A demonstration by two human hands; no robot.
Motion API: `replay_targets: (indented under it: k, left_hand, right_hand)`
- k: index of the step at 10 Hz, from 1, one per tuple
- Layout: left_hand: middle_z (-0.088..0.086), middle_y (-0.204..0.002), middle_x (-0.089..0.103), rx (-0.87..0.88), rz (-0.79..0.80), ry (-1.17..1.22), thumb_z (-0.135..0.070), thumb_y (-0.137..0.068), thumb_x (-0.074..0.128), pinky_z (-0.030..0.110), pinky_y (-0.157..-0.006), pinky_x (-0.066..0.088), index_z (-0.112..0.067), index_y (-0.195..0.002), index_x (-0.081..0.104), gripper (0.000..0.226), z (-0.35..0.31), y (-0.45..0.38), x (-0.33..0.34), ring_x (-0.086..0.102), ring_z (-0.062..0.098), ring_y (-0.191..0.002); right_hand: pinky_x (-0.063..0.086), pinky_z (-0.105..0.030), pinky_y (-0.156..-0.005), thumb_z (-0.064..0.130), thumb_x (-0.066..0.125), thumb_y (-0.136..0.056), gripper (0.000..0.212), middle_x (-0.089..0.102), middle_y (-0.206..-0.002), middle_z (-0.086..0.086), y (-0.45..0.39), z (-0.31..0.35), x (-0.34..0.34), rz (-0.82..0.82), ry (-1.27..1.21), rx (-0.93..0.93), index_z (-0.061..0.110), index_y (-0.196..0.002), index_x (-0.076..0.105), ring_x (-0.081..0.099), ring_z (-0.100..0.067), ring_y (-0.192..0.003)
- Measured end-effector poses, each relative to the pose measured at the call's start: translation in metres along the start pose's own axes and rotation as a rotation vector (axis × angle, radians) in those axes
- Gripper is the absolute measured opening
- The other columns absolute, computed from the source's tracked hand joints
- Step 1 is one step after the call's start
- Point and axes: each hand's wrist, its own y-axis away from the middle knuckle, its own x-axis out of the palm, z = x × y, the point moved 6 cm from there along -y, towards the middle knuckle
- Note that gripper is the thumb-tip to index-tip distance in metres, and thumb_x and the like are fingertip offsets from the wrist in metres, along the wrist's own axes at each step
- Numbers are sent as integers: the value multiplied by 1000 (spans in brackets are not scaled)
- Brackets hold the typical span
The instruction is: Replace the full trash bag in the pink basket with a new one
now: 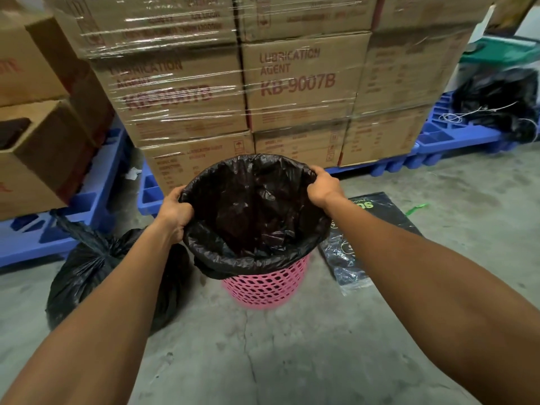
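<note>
The pink mesh basket (264, 289) stands on the concrete floor in the middle of the view. A new black trash bag (254, 217) lines it, its mouth folded over the rim and its inside empty. My left hand (174, 213) grips the bag's edge at the left of the rim. My right hand (324, 187) grips the edge at the far right. The full black bag (87, 276), tied at its top, sits on the floor to the left of the basket, partly behind my left forearm.
Shrink-wrapped cardboard boxes (298, 83) on blue pallets (455, 141) stand close behind the basket. A flat pack of bags (365, 229) lies on the floor to the right. More boxes (35, 147) are stacked at the left, and another black bag (499, 100) at the far right.
</note>
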Motion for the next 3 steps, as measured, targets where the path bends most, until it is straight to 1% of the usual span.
replay_targets:
  k: [1, 2, 3]
  left_hand:
    - [18, -121, 58, -29, -2, -8, 20, -87, 41, 46, -72, 56, -24, -143, 46, 71, 2, 5, -1, 60, 30, -85]
    - [17, -129, 56, -60, 32, -22, 17, -87, 46, 50, -81, 56, -27, -147, 41, 74, 6, 9, -3, 59, 34, -97]
    - [4, -129, 53, 104, -24, -151, 0, -90, 62, 45, -91, 51, -27, -151, 29, 75, -20, 13, -9, 55, 29, -117]
  right_hand:
    - [49, -48, -99, 14, 41, -93, 59, 52, -138, -16, -7, 0, 4, 43, -52, -6, 32, -149, 34, 57, -36, -115]
    - [44, -48, -103, 27, 44, -96, 55, 46, -144, -15, -14, -1, 10, 51, 64, -29, 28, -150, 31, 50, -37, -125]
    - [34, -52, -109, 44, 46, -97, 57, 35, -151, -11, -8, 25, -1, -60, 190, -204, 25, -149, 32, 35, -37, -137]
